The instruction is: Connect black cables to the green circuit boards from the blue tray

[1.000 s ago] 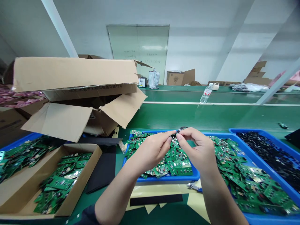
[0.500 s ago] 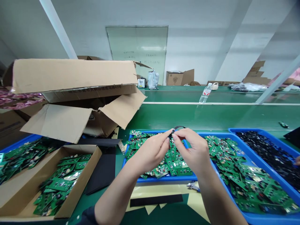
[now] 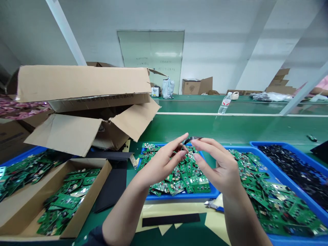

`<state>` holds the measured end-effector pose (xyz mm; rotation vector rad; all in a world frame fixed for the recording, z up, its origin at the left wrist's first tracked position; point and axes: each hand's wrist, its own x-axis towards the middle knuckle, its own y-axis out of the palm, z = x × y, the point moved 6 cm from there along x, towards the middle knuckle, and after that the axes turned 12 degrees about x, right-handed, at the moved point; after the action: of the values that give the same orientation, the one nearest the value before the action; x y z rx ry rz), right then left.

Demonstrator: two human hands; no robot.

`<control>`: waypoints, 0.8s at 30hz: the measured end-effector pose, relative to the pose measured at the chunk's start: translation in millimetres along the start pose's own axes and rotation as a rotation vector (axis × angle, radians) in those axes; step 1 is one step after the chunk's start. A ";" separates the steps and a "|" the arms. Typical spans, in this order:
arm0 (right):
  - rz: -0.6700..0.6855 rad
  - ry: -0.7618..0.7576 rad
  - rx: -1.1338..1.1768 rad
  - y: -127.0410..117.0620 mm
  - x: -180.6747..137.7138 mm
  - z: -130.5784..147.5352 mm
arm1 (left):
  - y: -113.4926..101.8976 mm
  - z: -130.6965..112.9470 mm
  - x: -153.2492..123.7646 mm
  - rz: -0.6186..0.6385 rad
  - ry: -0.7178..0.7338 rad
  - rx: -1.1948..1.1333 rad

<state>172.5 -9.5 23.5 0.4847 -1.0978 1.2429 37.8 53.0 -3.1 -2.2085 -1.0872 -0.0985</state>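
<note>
My left hand point(image 3: 164, 160) and my right hand point(image 3: 219, 165) are raised together over a blue tray point(image 3: 179, 196) heaped with small green circuit boards point(image 3: 188, 177). Between their fingertips they pinch a small thin black strip point(image 3: 191, 139). On both hands the other fingers are stretched out. A second, larger blue tray point(image 3: 284, 239) of green boards lies under my right forearm.
An open cardboard box point(image 3: 84, 99) lies on its side at the left. Below it a low carton point(image 3: 23, 205) holds green boards. A blue tray point(image 3: 304, 155) of black parts sits at the right. Black strips point(image 3: 170, 218), a water bottle point(image 3: 224, 103), a green conveyor point(image 3: 217, 126).
My fingers have opened out from a tight pinch; both hands spread their other fingers while still holding the black strip, which now lies flatter between the fingertips.
</note>
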 end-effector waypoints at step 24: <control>-0.143 -0.070 -0.146 3.3 0.4 -6.7 | 13.8 -7.6 3.8 0.050 -0.168 -0.489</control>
<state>172.2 -2.9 20.1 0.4887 -1.1829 1.0198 51.9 45.1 -3.3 -2.7187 -1.1934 -0.1753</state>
